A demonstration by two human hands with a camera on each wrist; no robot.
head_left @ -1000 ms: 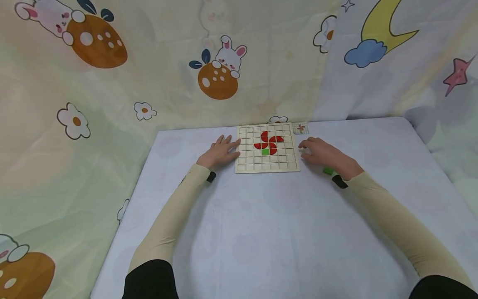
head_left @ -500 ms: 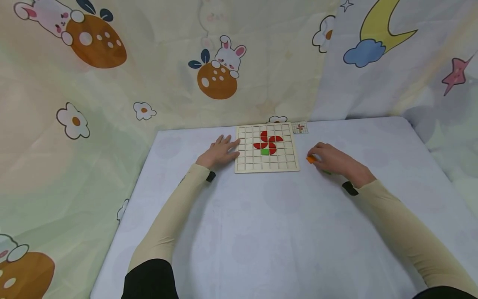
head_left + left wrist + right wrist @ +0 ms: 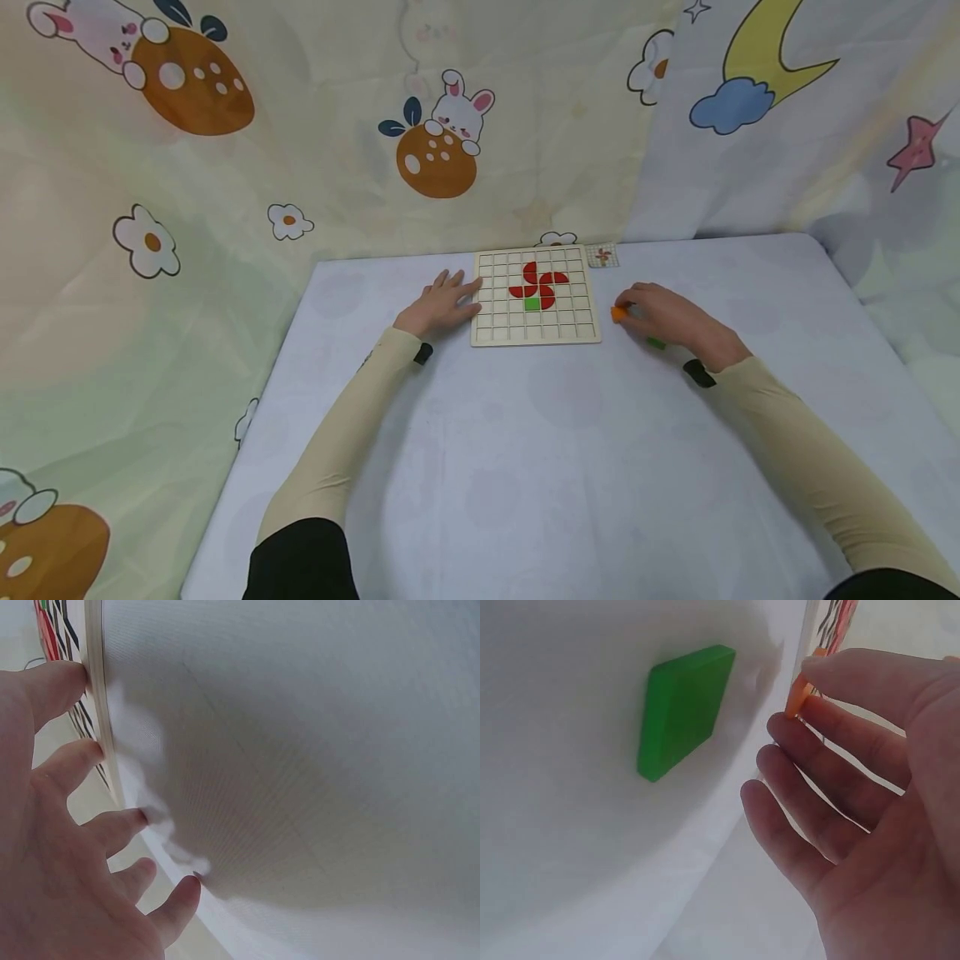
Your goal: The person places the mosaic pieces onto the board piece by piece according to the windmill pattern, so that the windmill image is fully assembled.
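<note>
A light wooden grid board (image 3: 495, 327) lies near the far edge of the table. Red quarter-round pieces (image 3: 547, 297) form a pinwheel on it, with a green square piece (image 3: 532, 305) just below. My left hand (image 3: 441, 304) is spread at the board's left side, thumb and index finger touching its edge. Right of the board, my right hand (image 3: 663, 315) pinches a small orange block (image 3: 618, 314) between thumb and fingertips. A loose green block (image 3: 682, 709) lies on the cloth under that hand; in the head view the wrist partly covers it.
A small pattern card (image 3: 603, 256) with a red pinwheel lies beside the board's upper right corner. White cloth covers the table (image 3: 525, 467). A printed curtain (image 3: 322, 125) hangs directly behind the table's far edge.
My right hand moved away from the board's right edge, down and right, and an orange block now shows in its fingers. It has since shifted slightly back toward the board. The left hand stayed put.
</note>
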